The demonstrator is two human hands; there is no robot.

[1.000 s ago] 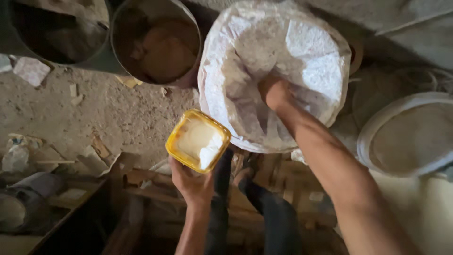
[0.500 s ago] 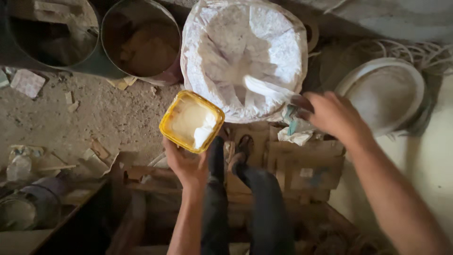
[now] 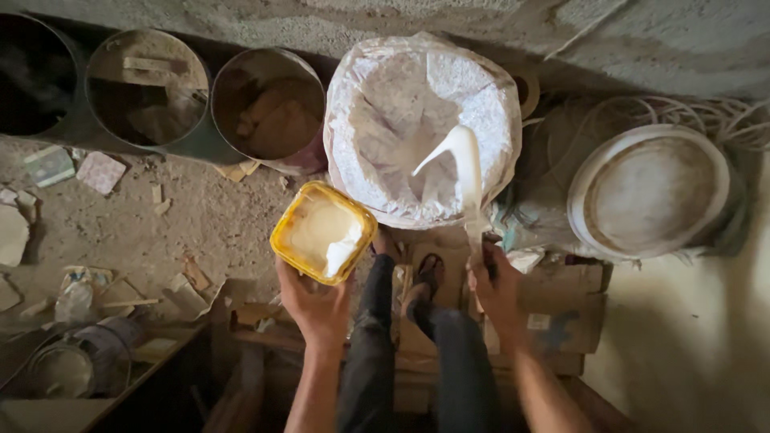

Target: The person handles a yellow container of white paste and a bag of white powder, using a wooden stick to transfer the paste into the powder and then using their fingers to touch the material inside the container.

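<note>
Head: yellow tub (image 3: 323,232) (white paste inside).

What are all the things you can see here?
yellow tub: 1, yellow with white paste inside, centre, held up
scoop: 1, coated white, over the sack
sack: 1, white, open, top centre
metal drums: 3, rusty dark, top left
pale lid: 1, off-white, right
cardboard box: 1, brown, under the right hand
rubble: several, pale, left floor
left hand: holds the yellow tub
right hand: grips the scoop
</note>
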